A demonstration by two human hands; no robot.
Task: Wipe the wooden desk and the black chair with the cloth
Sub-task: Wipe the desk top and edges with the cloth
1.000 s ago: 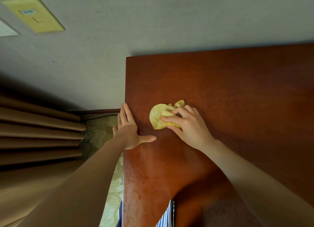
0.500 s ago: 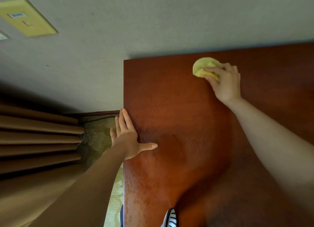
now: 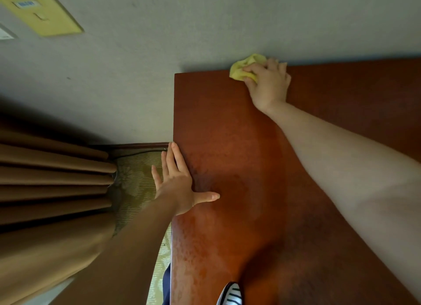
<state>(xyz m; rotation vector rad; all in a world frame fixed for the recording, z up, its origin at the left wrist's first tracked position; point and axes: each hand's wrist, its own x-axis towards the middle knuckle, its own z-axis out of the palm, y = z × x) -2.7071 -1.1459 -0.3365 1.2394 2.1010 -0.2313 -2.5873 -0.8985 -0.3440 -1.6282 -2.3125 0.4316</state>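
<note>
I read the desk (image 3: 227,122) as reddish-brown, with a lighter mottled speckle across its left half and a darker shaded area at the near right. The cloth (image 3: 241,68) is pale yellow and unpatterned. I log the wall (image 3: 182,31) as plain grey-green. The wall plate (image 3: 45,10) is mustard yellow and carries a small blue label (image 3: 26,3). The curtain (image 3: 45,179) is plain tan-brown, with darker bands between its folds. The carpet (image 3: 134,181) shows an olive-and-cream floral motif over fine ribbed lines. The skirting board (image 3: 136,145) is dark brown. At the lower edge I note a white fabric (image 3: 231,294) with dark stripes, and near it a navy fabric (image 3: 167,282).
</note>
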